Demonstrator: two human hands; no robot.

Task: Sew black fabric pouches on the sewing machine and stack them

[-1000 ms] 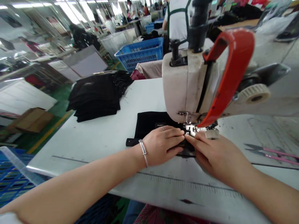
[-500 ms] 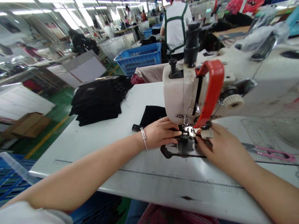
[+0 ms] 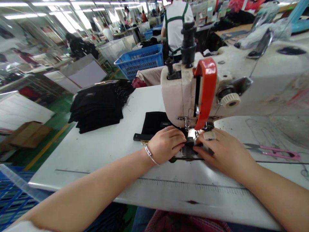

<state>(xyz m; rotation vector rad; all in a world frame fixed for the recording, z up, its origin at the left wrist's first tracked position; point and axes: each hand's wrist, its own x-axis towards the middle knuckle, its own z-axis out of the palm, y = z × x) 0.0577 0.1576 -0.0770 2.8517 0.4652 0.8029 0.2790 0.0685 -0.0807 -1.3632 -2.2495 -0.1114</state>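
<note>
A rectangular black fabric piece (image 3: 153, 122), edged along its near side by a narrow black strip (image 3: 140, 137), is laid flat on the white surface (image 3: 101, 154), right of its middle and under the head of an off-white sewing machine (image 3: 175, 96). Its right part is hidden by the machine and the left hand (image 3: 166, 143); the lettering on its small label (image 3: 166, 124) is too small to be read. The left hand is rested on the piece with fingers together and slightly bent; whether anything is pinched cannot be told. The right hand (image 3: 224, 151) is held partly curled by the needle area, its fingertips partly hidden by machine parts, so its hold cannot be told either. Pink-handled metal thread snips (image 3: 277, 152) are laid beyond it, toward the surface's right side, which is cut off. Black fabric pieces are stacked in a pile (image 3: 96, 104) at the surface's far left edge.

Beyond the far edge, a blue slatted plastic basket (image 3: 142, 61) is seen, its contents hard to make out. Another blue plastic basket (image 3: 14, 193), below the left corner, is cut off; what is held in it cannot be told.
</note>
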